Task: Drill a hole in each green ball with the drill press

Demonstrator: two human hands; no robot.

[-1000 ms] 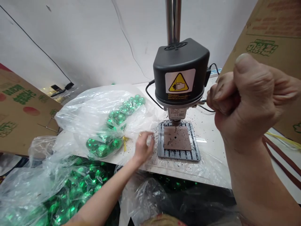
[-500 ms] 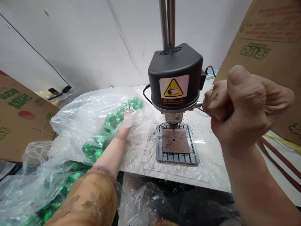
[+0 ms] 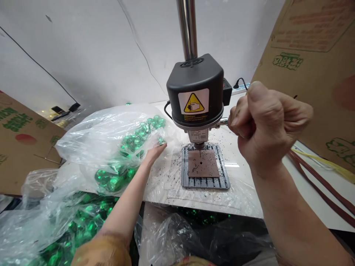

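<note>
My right hand point(image 3: 266, 125) is closed in a fist round the feed handle point(image 3: 223, 121) of a small black drill press point(image 3: 195, 88). Below its chuck, a brown square board point(image 3: 203, 164) with a dark hole lies on the slotted metal base point(image 3: 183, 173). My left hand point(image 3: 154, 152) is at the right edge of a clear plastic bag point(image 3: 83, 127) full of shiny green baubles point(image 3: 135, 138). A green bauble point(image 3: 161, 140) shows at its fingers, mostly hidden by the hand, which appears closed on it.
Cardboard boxes stand at the left point(image 3: 24, 147) and right point(image 3: 313, 74). More green baubles in plastic point(image 3: 83, 221) lie lower left. Dark shavings are scattered round the base on the white table point(image 3: 244, 184). Brown and yellow straps point(image 3: 318, 173) lie at the right.
My left hand has come out of the bag's baubles, moving right and towards me, with a green bauble at its fingers. My right hand stays on the handle; the view has shifted slightly.
</note>
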